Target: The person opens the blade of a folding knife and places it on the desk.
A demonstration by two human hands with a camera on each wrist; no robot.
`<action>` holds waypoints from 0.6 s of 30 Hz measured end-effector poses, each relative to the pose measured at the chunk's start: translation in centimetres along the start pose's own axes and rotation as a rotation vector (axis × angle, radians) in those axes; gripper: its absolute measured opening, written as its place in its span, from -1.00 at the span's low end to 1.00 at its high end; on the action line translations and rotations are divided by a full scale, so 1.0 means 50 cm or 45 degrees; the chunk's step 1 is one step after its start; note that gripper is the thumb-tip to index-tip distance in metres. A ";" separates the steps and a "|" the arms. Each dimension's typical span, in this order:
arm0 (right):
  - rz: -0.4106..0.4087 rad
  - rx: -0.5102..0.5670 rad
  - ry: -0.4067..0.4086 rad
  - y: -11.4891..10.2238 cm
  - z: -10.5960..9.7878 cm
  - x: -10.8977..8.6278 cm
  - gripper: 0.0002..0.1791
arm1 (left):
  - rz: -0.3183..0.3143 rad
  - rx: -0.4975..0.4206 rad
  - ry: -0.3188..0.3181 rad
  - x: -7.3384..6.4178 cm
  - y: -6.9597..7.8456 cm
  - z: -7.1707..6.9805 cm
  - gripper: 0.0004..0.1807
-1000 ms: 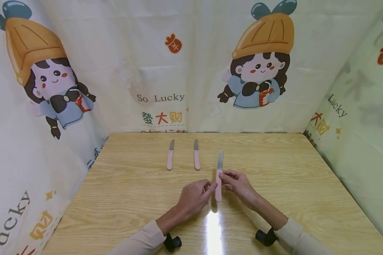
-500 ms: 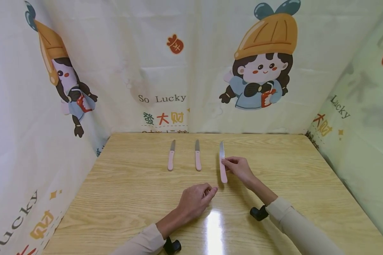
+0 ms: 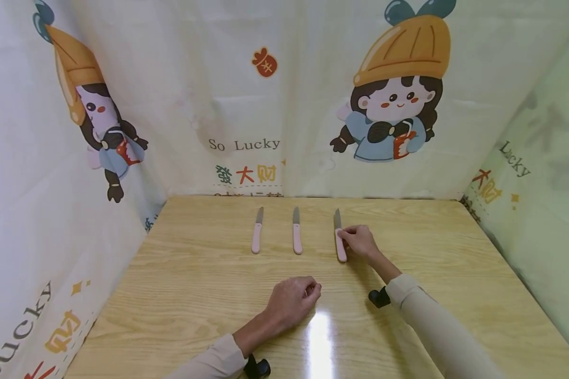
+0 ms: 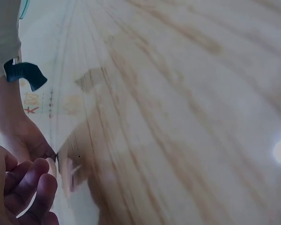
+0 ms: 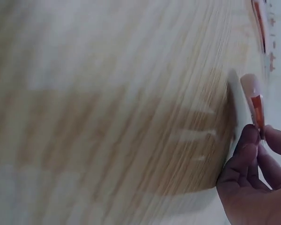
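My right hand pinches the pink handle of a small knife between thumb and fingers. The blade points to the far edge of the table. In the right wrist view the same hand grips the knife's handle close to the tabletop. Two matching pink-handled knives, a middle one and a left one, lie in a row beside it, blades also pointing away. Nearer to me, my left hand rests over the table with its fingers loosely curled and holds nothing.
The wood-grain table carries a bright light reflection near its front. A printed cloth hangs along the back and both sides. Black wrist-worn devices, one at the left cuff and one at the right cuff, stick out from the sleeves.
The right hand has carried the knife away from me and slightly right, level with the other two. The left hand, which touched its handle a second ago, has let go and stayed near the front.
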State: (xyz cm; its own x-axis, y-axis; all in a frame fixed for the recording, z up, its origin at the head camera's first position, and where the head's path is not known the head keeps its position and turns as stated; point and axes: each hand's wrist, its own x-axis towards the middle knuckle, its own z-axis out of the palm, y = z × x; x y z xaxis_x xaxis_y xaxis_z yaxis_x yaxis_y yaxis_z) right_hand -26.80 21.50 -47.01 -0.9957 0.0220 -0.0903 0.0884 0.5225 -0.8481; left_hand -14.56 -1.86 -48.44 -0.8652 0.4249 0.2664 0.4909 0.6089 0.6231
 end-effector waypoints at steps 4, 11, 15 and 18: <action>0.008 -0.129 0.045 0.005 0.001 0.005 -0.65 | 0.011 0.008 -0.010 -0.002 0.002 0.004 -0.77; 0.028 -0.270 0.125 0.017 -0.006 -0.008 -0.63 | 0.021 -0.002 -0.014 -0.010 0.008 0.014 -0.79; 0.047 -0.279 0.143 0.022 -0.013 -0.015 -0.63 | 0.020 0.006 -0.020 -0.014 0.004 0.014 -0.79; 0.032 -0.209 0.111 0.020 -0.015 -0.019 -0.60 | 0.012 0.010 -0.010 -0.017 -0.007 0.004 -0.79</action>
State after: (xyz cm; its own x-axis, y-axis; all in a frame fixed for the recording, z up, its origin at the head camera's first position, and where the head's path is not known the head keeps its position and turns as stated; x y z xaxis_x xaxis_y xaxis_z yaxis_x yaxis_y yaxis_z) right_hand -25.78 22.66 -47.37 -0.9926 0.1067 -0.0584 0.1142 0.6528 -0.7489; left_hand -13.96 -2.31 -49.04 -0.8595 0.4359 0.2668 0.5002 0.6102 0.6144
